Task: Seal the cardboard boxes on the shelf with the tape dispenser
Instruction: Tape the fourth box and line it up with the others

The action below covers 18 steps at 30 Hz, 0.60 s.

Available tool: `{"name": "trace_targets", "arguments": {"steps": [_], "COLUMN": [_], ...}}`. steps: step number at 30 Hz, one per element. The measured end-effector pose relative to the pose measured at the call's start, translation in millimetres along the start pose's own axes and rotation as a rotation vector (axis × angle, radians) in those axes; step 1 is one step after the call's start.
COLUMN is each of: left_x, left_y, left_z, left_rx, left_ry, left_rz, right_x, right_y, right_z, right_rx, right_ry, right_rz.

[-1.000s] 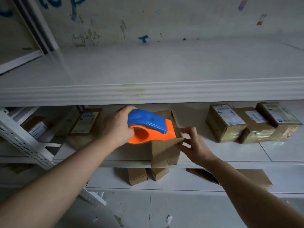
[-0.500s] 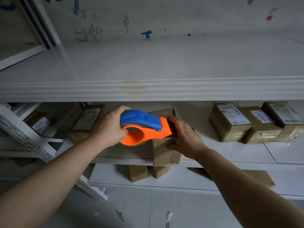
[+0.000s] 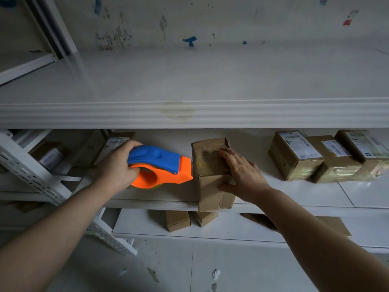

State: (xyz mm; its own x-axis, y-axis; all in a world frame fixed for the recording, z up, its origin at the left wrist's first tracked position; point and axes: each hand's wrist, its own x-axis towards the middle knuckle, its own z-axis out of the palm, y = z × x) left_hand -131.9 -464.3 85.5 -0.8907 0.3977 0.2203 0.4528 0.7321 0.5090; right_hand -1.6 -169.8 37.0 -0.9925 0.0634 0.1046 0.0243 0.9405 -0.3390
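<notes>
Taping step is well underway here. The tape dispenser [image 3: 160,165] is held by its blue handle in the left hand [image 3: 117,167], fingers wrapped right round it. Its orange nose is pushed up against the near-side top edge of the cardboard box [image 3: 207,160] and looks to be touching it.

The box is parked at the front lip of the shelf [image 3: 273,192], directly ahead of that nose. It's pinned from above by the right hand [image 3: 242,175]: fingers laid out flat across the top, thumb down the front face, nothing pinched. Something glossy can be made out on the top face just off the fingertips, probably tape, but it's too dim to be sure.

So it's either the start or the tail end of a strip at that edge, and which one can't be called from this. Either way, the box needs to be kept pressed down so it isn't shoved sideways, and the dispenser needs to be kept tight to the cardboard so the tape is laid flat or cleanly torn on the blade.

Plenty left after that, by the look of it. A row of labelled boxes [image 3: 294,157] is sat well out past the right hand, and more are tucked in the shadows behind the left one.
</notes>
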Motion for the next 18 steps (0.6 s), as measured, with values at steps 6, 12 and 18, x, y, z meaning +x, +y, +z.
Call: {"name": "trace_targets", "arguments": {"steps": [6,12,18], "left_x": [-4,-6,-9], "left_y": [13,18,15], "left_z": [10,8,14], "left_rx": [0.047,0.086,0.052], "left_ry": [0.046,0.047,0.044], "left_rz": [-0.028,-0.035,-0.049], "right_x": [1,5,6], "right_y": [-8,-14,-19], "right_z": [0,14,12], "right_rx": [-0.246,-0.152,-0.153], "right_ry": [0.049,0.136,0.121], "right_rz": [-0.172,-0.256,-0.240]}}
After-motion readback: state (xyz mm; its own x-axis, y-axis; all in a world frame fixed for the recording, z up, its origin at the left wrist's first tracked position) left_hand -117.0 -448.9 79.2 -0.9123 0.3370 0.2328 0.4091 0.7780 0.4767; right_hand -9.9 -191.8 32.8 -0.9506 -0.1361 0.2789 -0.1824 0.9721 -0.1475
